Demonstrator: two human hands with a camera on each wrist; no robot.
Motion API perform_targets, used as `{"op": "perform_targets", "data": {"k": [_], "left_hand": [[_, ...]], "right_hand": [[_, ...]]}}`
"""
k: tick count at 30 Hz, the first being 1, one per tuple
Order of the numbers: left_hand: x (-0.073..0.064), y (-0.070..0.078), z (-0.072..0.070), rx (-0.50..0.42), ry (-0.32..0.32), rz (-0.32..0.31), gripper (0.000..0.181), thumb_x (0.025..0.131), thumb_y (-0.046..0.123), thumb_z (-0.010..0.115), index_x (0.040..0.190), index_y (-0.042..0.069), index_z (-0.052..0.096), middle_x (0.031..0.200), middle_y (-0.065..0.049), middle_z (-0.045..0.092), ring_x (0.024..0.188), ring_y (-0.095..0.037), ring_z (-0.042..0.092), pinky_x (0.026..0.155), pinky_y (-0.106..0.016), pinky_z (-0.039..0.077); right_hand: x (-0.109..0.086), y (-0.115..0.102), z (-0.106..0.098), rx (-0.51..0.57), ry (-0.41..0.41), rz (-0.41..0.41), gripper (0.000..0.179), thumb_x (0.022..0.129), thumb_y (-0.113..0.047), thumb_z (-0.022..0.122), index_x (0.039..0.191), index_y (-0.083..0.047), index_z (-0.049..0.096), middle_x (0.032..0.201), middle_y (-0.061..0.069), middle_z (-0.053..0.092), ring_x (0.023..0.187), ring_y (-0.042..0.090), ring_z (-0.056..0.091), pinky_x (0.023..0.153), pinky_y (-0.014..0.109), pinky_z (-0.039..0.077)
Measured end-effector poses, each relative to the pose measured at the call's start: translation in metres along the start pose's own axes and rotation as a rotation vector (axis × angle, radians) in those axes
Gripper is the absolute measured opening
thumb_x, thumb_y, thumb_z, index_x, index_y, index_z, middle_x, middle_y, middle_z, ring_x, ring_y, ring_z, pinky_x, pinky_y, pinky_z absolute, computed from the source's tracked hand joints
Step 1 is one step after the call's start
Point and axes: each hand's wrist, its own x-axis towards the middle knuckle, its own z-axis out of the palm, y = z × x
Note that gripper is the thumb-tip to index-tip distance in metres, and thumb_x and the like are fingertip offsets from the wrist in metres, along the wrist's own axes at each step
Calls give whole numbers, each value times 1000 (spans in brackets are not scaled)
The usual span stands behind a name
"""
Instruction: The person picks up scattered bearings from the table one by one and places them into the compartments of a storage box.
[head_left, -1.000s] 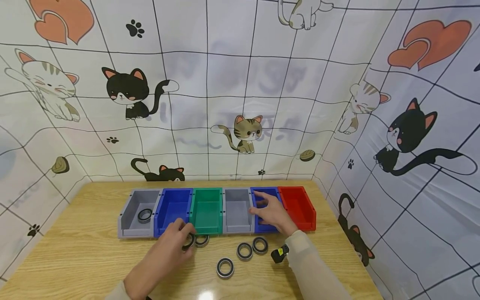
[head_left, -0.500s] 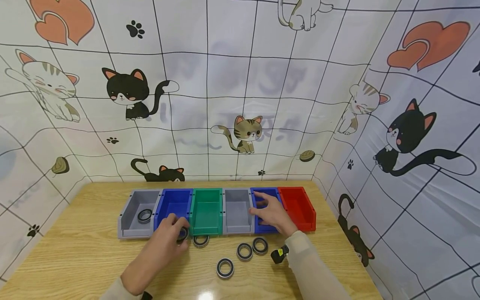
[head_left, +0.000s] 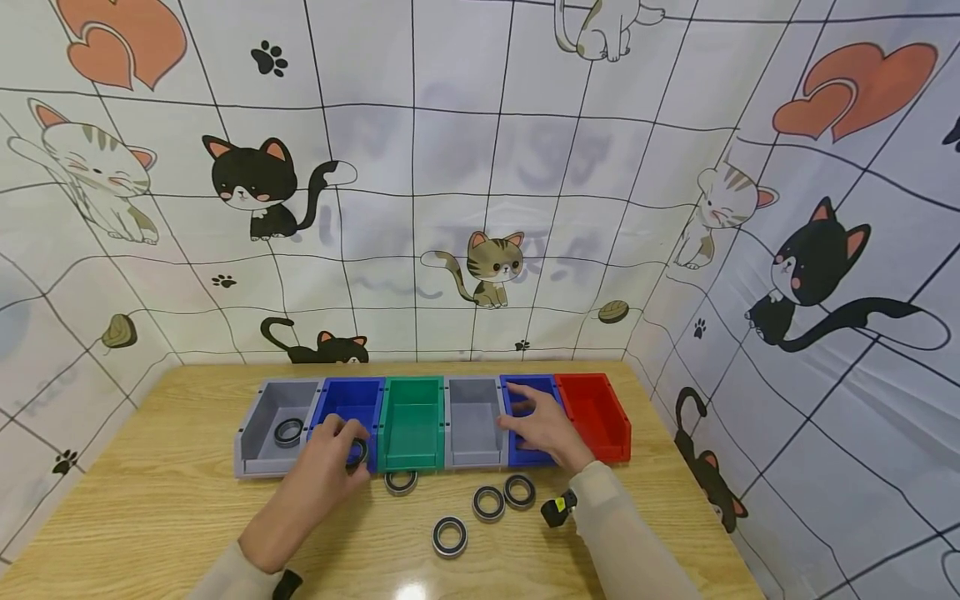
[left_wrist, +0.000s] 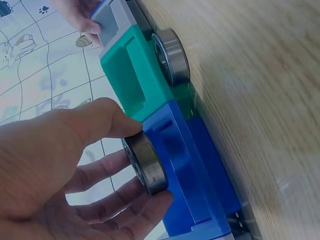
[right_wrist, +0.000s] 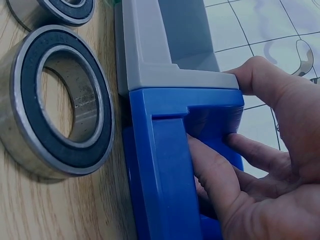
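My left hand (head_left: 318,467) pinches a ball bearing (left_wrist: 150,167) between thumb and fingers. It holds the bearing on edge over the front part of the left blue bin (head_left: 352,397). My right hand (head_left: 551,429) is at the right blue bin (right_wrist: 167,185), thumb at the wall shared with the grey bin (head_left: 475,417) and the other fingers reaching into the blue one. Nothing shows in its grasp. One more bearing (head_left: 288,432) lies inside the far-left grey bin (head_left: 255,442).
Between the two hands stands a green bin (head_left: 412,417); a red bin (head_left: 596,417) ends the row at right. A bearing (head_left: 401,482) lies against the green bin's front. Three more bearings, one of them the nearest bearing (head_left: 450,537), lie on the wooden table (head_left: 150,517).
The left hand has carried its bearing leftward, from beside the bearing at the green bin to over the left blue bin's front. The right hand has stayed in place.
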Motion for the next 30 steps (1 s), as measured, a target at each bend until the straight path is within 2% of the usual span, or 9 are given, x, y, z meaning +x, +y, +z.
{"op": "perform_targets", "data": {"k": [8,14,20,30], "left_hand": [[8,-4,-1,-6,-2,-41,36,84,-3,94,116,1,79,111,-17,69,92,-24,60,76,-41,59],[14,-8,1,13,19,-33,35,85,-4,93,118,-1,80,110,-18,69,89,-23,59,72,-39,57],[18,-12,8,18,21,-30,35,87,-5,92,120,-3,80,113,-21,71,91,-28,65,75,-45,62],[27,-18,13,1,-49,-69,37,89,-7,91,124,-5,80,117,-25,71,100,-37,71,81,-50,65]], "right_hand": [[2,1,1,0,8,11,81,103,-22,90,176,-21,54,159,28,67,125,43,82,96,63,72],[2,1,0,-9,16,19,80,103,-22,90,175,-21,55,158,27,68,124,42,83,95,61,72],[2,1,0,-6,16,24,81,102,-22,91,175,-22,56,158,27,68,124,42,83,95,61,72],[2,0,-2,-12,3,28,83,102,-23,91,177,-23,53,158,26,69,122,38,84,93,57,73]]}}
